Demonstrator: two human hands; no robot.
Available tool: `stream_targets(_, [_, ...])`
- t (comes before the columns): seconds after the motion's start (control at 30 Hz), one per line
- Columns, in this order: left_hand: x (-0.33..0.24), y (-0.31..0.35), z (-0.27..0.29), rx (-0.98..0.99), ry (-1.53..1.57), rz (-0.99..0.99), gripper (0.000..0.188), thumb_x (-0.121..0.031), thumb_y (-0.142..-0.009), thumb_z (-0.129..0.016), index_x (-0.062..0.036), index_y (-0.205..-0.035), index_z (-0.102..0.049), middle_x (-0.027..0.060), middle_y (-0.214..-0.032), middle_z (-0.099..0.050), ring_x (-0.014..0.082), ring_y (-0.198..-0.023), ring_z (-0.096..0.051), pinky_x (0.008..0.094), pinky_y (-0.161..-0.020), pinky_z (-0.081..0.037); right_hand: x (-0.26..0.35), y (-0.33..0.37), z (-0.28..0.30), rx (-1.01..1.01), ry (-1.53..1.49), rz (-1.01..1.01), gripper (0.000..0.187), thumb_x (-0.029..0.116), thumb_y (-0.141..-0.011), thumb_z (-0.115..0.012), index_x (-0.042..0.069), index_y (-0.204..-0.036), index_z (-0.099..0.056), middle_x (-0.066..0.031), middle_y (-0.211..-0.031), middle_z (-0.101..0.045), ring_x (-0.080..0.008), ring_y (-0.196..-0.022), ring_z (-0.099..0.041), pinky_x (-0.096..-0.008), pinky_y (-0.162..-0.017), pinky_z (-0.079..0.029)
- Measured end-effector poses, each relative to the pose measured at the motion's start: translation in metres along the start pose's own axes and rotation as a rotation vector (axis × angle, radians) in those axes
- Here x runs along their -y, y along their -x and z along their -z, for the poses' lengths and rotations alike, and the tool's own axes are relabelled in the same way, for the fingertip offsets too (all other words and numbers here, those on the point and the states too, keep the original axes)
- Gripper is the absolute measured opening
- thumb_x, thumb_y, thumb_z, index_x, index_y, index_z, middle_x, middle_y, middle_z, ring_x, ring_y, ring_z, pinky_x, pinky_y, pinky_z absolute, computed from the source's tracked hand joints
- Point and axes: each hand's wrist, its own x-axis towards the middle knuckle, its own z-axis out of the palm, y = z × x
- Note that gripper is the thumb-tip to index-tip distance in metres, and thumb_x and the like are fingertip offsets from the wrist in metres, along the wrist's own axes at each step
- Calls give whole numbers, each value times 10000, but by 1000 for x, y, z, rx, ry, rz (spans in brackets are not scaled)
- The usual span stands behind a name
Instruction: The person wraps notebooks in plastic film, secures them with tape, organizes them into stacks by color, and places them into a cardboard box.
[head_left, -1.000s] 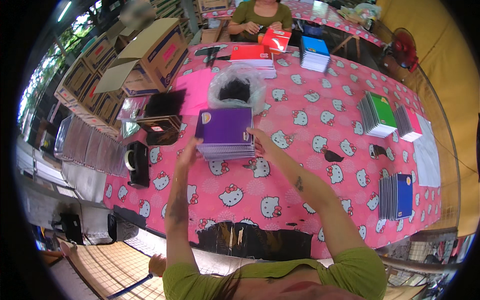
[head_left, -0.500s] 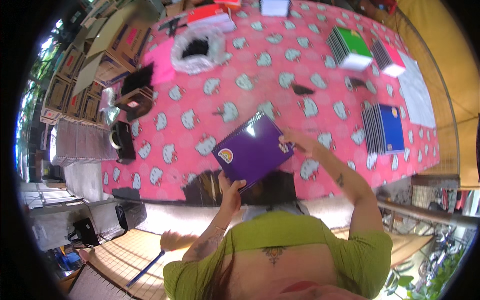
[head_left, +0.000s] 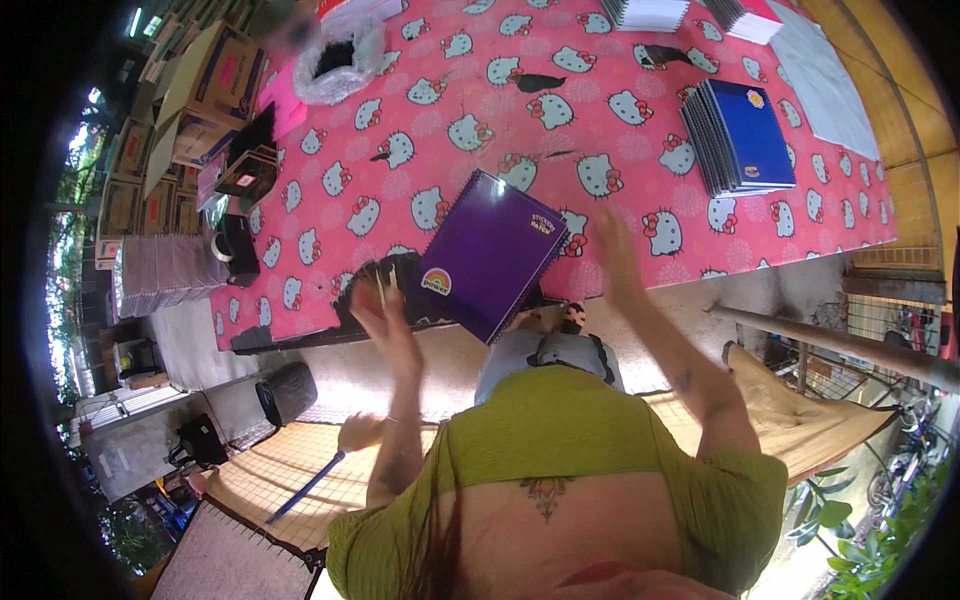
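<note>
A purple spiral notebook (head_left: 490, 255) with a rainbow sticker lies tilted at the table's near edge, one corner jutting past it. Neither hand touches it. To its left, above a dark worn patch of the tablecloth, my left hand (head_left: 385, 320) is raised with fingers apart and nothing in them. On the notebook's other side my right hand (head_left: 620, 255) hovers over the cloth, smeared by motion, its fingers stretched out and holding nothing. A stack of blue spiral notebooks (head_left: 745, 135) stands farther right.
A pink cat-print tablecloth (head_left: 560, 200) covers the table. A plastic bag (head_left: 345, 75), a tape dispenser (head_left: 235, 250) and a dark box (head_left: 248, 175) sit at left, beside cardboard boxes (head_left: 225, 85). White-edged notebook stacks (head_left: 645, 14) and a pale sheet (head_left: 825, 85) lie at far right.
Both hands have let go of the purple notebook and moved apart from it. The notebook has turned, its spiral edge now toward the lower right. The view has shifted nearer the table's edge.
</note>
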Motion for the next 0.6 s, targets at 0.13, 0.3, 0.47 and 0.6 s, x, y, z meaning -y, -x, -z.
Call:
stream_targets(0.13, [-2,-105,-17,717,23,179,621,-423,-1000,-518,-17,-1444,-364,170,-1437,-444,246,-1366,-383,378,-1139,-286,-62,91,-19,68,-204,-495,752,634,-911,-553,181,-1468,-329,12,-1142,-476,-140,-1026,-464,-386,-971,-340])
stream_targets(0.3, [37,-142,-60,1221,463,829,659,-474,-986,-524,-50,-1462,-356,149,-1373,-513,243,-1258,-514,376,-1071,-412,-87,77,-45,223,-197,-475,1012,772,-829,-534,346,-1550,33,2,-1429,-340,-178,-1198,-438,-515,-1022,-249])
stream_targets(0.47, [2,-87,-62,1252,283,750,643,-341,-930,-604,-55,-1443,-342,143,-1272,-558,242,-1121,-605,388,-930,-535,-56,96,-62,224,-102,-286,1182,663,-800,-670,253,-1542,152,-160,-1575,-95,-330,-1439,-170,-504,-1135,-192])
stream_targets(0.6, [4,-23,-58,1100,431,768,643,-266,-875,-606,-56,-1415,-326,157,-1250,-528,252,-1114,-593,381,-916,-541,-66,99,-28,199,20,-156,1228,510,-792,-745,134,-1547,148,-252,-1558,-60,-371,-1458,-143,-465,-1173,-204])
